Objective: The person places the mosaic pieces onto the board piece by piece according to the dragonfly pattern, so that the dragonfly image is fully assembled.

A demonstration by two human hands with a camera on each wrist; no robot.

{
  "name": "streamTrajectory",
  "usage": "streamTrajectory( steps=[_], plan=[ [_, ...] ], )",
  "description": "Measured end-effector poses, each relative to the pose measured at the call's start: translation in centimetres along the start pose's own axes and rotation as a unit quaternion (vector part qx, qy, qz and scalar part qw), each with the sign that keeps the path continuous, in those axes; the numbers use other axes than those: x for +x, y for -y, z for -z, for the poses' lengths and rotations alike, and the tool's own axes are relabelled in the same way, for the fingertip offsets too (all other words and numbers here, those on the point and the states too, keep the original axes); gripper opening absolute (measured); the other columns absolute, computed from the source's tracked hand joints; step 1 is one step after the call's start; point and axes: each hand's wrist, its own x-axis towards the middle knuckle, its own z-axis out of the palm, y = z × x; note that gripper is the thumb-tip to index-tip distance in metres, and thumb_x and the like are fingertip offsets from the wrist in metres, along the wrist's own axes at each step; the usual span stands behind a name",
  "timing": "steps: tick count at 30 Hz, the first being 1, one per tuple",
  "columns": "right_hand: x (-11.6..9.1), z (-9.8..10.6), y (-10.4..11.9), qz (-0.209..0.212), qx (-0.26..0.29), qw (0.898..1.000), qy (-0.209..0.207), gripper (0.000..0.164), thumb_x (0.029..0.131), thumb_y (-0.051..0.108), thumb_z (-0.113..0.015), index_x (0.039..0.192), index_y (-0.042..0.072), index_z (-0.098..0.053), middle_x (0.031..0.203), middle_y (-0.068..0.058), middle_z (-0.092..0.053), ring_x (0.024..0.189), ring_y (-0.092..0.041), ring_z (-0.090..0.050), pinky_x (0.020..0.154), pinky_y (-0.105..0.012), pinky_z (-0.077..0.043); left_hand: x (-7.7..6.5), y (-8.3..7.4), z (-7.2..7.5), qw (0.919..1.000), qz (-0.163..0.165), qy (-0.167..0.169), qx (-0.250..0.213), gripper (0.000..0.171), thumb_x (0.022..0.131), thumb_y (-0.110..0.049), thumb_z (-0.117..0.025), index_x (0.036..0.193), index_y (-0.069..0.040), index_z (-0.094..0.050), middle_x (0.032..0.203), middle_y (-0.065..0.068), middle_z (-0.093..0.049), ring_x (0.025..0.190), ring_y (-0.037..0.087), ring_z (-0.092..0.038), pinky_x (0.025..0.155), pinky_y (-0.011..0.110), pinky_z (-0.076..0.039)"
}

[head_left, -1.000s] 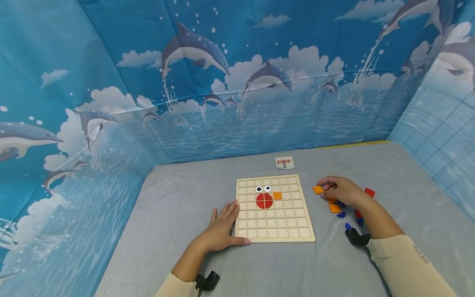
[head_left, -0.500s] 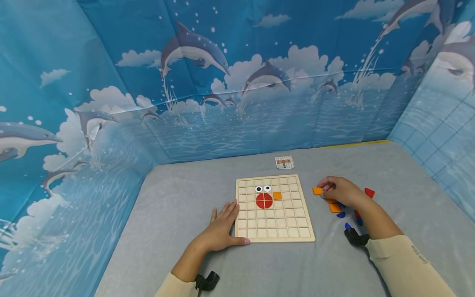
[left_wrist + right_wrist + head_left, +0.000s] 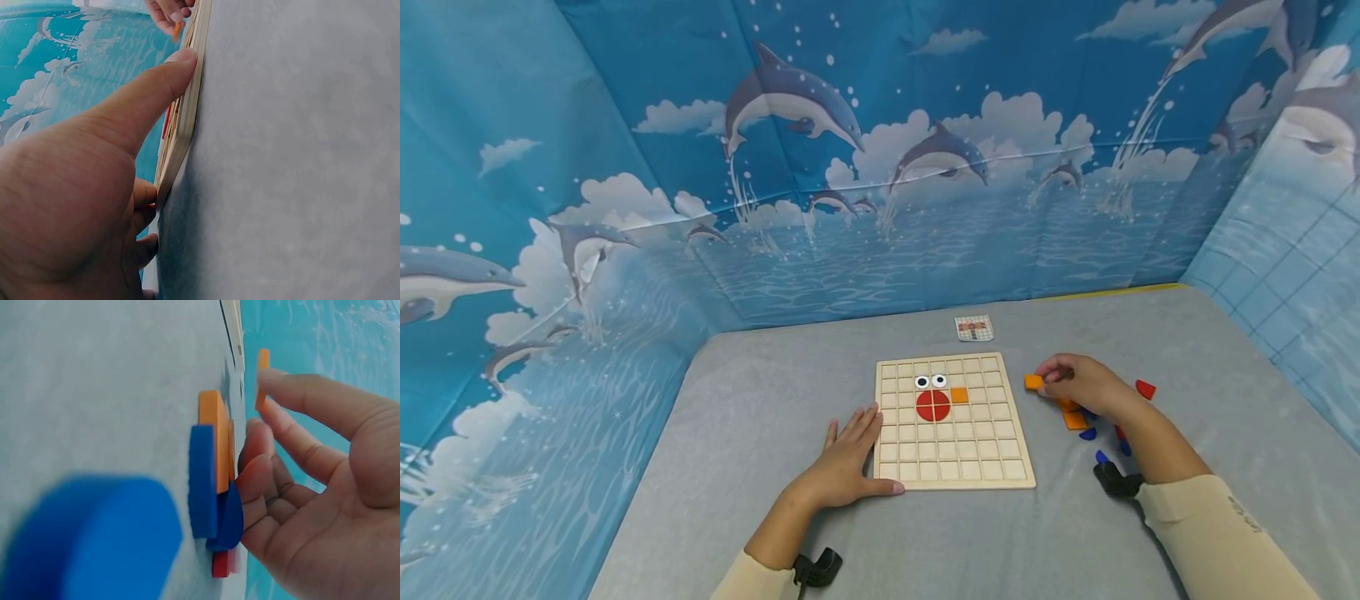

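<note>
In the head view my right hand (image 3: pixel 1088 386) pinches an orange square tile (image 3: pixel 1032 382) just right of a wooden grid board (image 3: pixel 992 484). The right wrist view shows this tile edge-on between thumb and index finger, raised off the cloth. My left hand (image 3: pixel 844 468) rests at the board's left side, fingers extended along the edge and thumb on the near left corner. On the board sit two eye pieces (image 3: pixel 939 381), a red circle (image 3: pixel 933 406) made of quarter pieces, and one orange square (image 3: pixel 959 395).
Below the right hand lie loose orange squares (image 3: pixel 1075 421), blue pieces (image 3: pixel 1087 434) and red pieces (image 3: pixel 1146 389). A small printed pattern card (image 3: pixel 974 327) is behind the board. Grey cloth (image 3: pixel 760 400) covers the table, and a dolphin-print curtain (image 3: pixel 880 167) stands behind.
The right hand has shifted slightly left toward the board, taking the pinched orange tile with it; the tile has turned a little. The left hand and board stay in place.
</note>
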Motion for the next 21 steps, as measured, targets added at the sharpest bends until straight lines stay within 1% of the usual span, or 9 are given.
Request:
streamTrajectory(
  steps=[3,8,13,17,21],
  plan=[
    [-0.1,-0.3,0.5,0.009,0.005,1.000,0.000,0.040,0.096,0.028,-0.069,0.127,0.004,-0.061,0.112,-0.013,-0.062,0.091,-0.023,-0.056,0.074,-0.031,-0.048,0.0,0.0,0.0,1.0000,0.000,0.000,0.001,0.117,0.080,-0.070,-0.072,0.164,-0.013,-0.014,0.173,0.000,-0.004,0.160,0.027,-0.004,0.124,0.064,0.003],
    [-0.2,-0.9,1.5,0.029,0.016,0.999,0.006,0.038,0.095,0.022,-0.069,0.126,0.002,-0.062,0.105,-0.011,-0.062,0.085,-0.023,-0.057,0.070,-0.034,-0.050,0.1,0.0,0.0,1.0000,-0.001,-0.001,0.002,0.116,0.080,-0.070,-0.072,0.164,-0.013,-0.014,0.173,-0.001,-0.004,0.160,0.027,-0.003,0.124,0.064,0.003],
    [-0.4,-1.8,2.5,0.054,0.023,0.998,0.012,0.034,0.095,0.019,-0.068,0.124,0.003,-0.062,0.102,-0.010,-0.063,0.085,-0.022,-0.057,0.072,-0.035,-0.051,0.2,0.0,-0.1,1.0000,-0.003,-0.001,0.008,0.116,0.081,-0.070,-0.071,0.164,-0.014,-0.013,0.173,-0.002,-0.004,0.160,0.027,-0.003,0.124,0.065,0.002],
    [-0.8,-2.9,3.4,0.074,0.026,0.997,0.014,0.028,0.095,0.015,-0.069,0.120,0.004,-0.064,0.098,-0.008,-0.061,0.083,-0.021,-0.055,0.070,-0.033,-0.049,0.2,0.1,-0.1,0.9999,-0.003,-0.001,0.010,0.116,0.080,-0.070,-0.071,0.164,-0.014,-0.013,0.173,-0.002,-0.004,0.160,0.027,-0.003,0.124,0.065,0.002],
    [-0.9,-4.3,4.4,0.090,0.017,0.996,0.017,0.024,0.093,0.013,-0.072,0.114,0.005,-0.065,0.092,-0.006,-0.060,0.080,-0.020,-0.054,0.068,-0.028,-0.049,0.2,0.2,-0.1,1.0000,-0.004,0.000,0.008,0.116,0.081,-0.070,-0.071,0.164,-0.014,-0.013,0.173,-0.001,-0.004,0.160,0.027,-0.003,0.124,0.065,0.003]
  ],
)
